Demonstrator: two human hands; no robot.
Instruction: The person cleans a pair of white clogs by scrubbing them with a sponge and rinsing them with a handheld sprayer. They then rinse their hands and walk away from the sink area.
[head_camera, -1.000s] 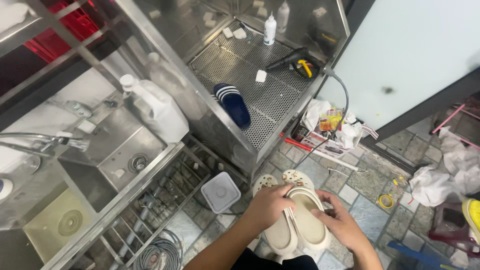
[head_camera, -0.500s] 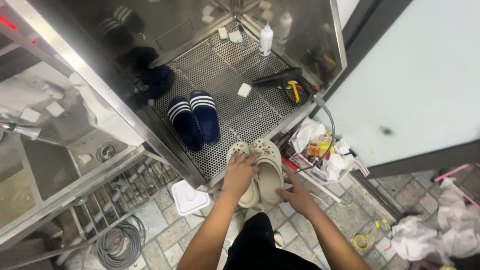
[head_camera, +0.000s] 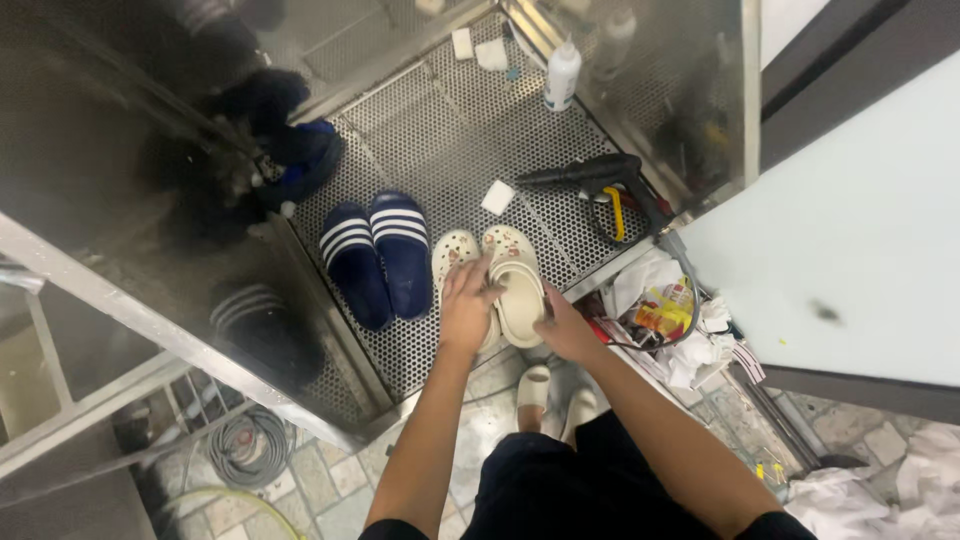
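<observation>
A: State the position of the cream clogs (head_camera: 497, 280).

B: The pair rests side by side on the perforated metal floor (head_camera: 440, 130) of the steel cabinet, at its front edge, toes pointing inward. The navy striped slides (head_camera: 377, 255) lie just beside them on the left.

A: Hand status?

B: The left hand (head_camera: 467, 300) lies flat over the left clog, fingers extended and spread across its upper, pressing rather than clasping. The right hand (head_camera: 565, 327) is at the heel of the right clog, at the front edge of the floor; its fingers curl against the heel, but whether they actually grip it cannot be told from here.

A: Other items on the floor panel?

B: A black spray gun with a yellow trigger (head_camera: 607, 185) near the right wall, a white bottle (head_camera: 562, 75) at the back right corner, and a small white square pad (head_camera: 497, 197) behind the clogs. Crumpled wrappers (head_camera: 668, 315) sit outside, off the front right corner.
</observation>
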